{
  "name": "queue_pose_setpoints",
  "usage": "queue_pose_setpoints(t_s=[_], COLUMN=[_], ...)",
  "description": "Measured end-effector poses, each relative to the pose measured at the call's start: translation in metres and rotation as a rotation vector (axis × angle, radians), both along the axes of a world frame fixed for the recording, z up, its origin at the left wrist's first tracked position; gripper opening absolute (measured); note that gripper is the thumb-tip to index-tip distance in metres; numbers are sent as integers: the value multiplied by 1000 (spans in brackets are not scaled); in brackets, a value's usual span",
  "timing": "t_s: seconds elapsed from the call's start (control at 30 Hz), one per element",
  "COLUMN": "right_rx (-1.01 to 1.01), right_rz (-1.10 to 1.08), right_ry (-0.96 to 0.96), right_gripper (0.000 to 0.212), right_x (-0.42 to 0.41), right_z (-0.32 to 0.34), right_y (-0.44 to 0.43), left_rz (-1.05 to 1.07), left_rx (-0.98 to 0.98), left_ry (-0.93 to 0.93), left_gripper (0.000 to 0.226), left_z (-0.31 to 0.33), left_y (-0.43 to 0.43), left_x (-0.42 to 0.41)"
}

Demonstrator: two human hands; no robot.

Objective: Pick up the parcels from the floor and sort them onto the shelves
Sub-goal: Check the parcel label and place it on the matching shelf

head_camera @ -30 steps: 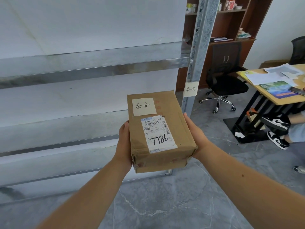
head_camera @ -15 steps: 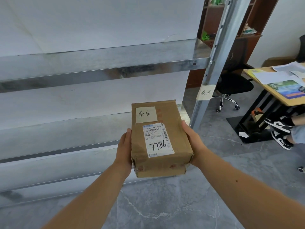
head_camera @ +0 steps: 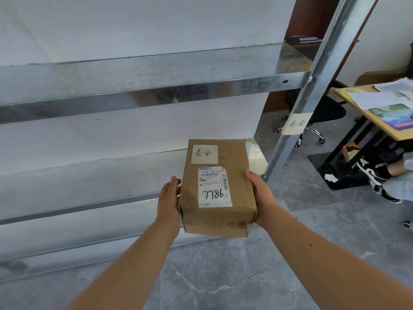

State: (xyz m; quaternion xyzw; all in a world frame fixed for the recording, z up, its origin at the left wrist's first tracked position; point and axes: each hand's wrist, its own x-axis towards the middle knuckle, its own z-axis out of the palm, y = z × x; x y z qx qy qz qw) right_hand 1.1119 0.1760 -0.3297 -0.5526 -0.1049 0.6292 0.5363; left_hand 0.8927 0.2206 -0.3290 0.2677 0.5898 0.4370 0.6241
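A brown cardboard parcel (head_camera: pixel 237 211) with a yellow handwritten note and a white shipping label marked 7786 hangs in front of me. My left hand (head_camera: pixel 168 203) grips its left side and my right hand (head_camera: pixel 261 199) grips its right side; the fingers go under the box, out of sight. The parcel's far end reaches over the front edge of the metal shelf (head_camera: pixel 89 182) at the middle level. A matching yellow note (head_camera: pixel 295 123) is stuck on the shelf's right upright post (head_camera: pixel 321 70).
Another metal shelf (head_camera: pixel 134 74) runs above, and a lower one (head_camera: pixel 67 233) sits near the grey floor. To the right stand a wooden desk (head_camera: pixel 384 128) with papers, an office chair (head_camera: pixel 328 113), and a seated person's sneakers (head_camera: pixel 377 177).
The parcel in both hands has moved forward toward the middle shelf, and my view has shifted closer to the rack and slightly left.
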Motion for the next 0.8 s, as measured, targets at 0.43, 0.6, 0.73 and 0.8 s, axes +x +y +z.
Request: queue_pose_setpoints(t_s=[0.43,0.6,0.73,0.8], right_rx=[-49,-120,-123,-128], right_rz=[-268,-428,-443,-424], right_ry=[-83,-134,-172,-186], right_gripper=[53,37,30,32], right_x=[-42,-63,-74,-75], right_z=[-8,-11,-10,-9], right_y=[21,29,32,35], left_rz=[-203,-212,-99,-44], left_rx=[103,142,152,153], left_ry=[78,173,303,473], left_gripper=[50,19,41,68], left_z=[-11,-14,-9,-6], left_y=[20,23,32,39], left_x=[-21,-25,-25,-24])
